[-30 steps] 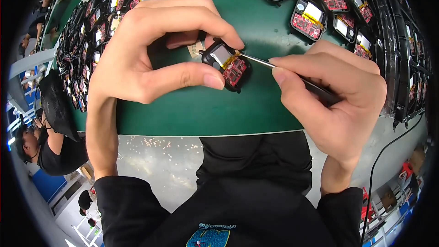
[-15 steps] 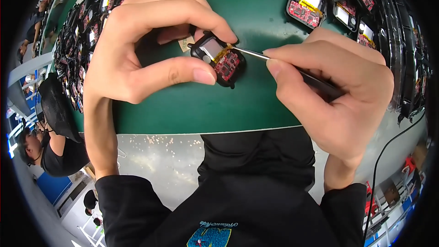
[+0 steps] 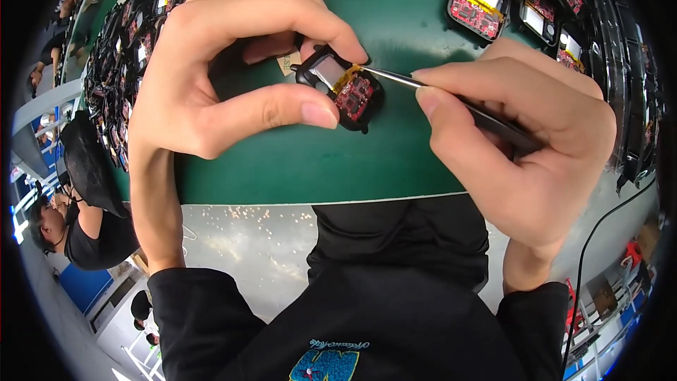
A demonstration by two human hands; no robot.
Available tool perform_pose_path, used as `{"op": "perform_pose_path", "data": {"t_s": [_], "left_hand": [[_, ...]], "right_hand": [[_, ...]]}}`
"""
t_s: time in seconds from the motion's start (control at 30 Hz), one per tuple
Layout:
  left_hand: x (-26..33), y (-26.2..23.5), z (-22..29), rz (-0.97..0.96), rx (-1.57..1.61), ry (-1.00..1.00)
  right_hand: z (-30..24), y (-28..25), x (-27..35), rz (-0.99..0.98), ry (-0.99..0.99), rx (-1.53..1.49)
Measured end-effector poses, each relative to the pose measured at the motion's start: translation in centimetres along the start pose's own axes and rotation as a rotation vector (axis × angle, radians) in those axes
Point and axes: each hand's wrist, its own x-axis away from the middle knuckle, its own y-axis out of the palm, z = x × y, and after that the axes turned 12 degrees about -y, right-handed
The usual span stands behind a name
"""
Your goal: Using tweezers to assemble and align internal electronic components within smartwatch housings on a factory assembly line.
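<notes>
My left hand (image 3: 240,70) grips a small black electronic device casing (image 3: 340,88) between thumb and fingers, above the green tabletop. The casing is open, showing a red circuit board, a silvery rectangular part and a strip of yellow tape. In my right hand (image 3: 522,127) is a pair of dark tweezers (image 3: 486,117), held like a pen. Their thin metal tip meets the yellow tape at the casing's upper right edge, close to my left fingertip. Behind the left fingers lies a small beige label (image 3: 288,62), partly hidden.
Similar open casings (image 3: 478,7) lie at the far right, beside stacked black trays (image 3: 638,99). Many more casings (image 3: 130,49) crowd the left side of the green table (image 3: 317,176). A person in black (image 3: 99,233) sits at the left, and a black cable (image 3: 589,240) hangs at the right.
Both hands keep their grips. The casing sits slightly further right in the picture and is tilted a little differently, while the tweezers' tip stays at the yellow tape.
</notes>
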Motion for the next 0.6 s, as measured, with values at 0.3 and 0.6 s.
{"op": "perform_pose_path", "data": {"t_s": [0.3,0.6], "left_hand": [[0.2,-0.5,-0.7,0.000,0.001,0.036],[0.3,-0.4,-0.4,0.003,0.009,0.006]], "right_hand": [[0.5,-0.4,0.4,-0.007,0.009,-0.076],[0.7,-1.2,0.0,-0.060,-0.021,-0.042]]}}
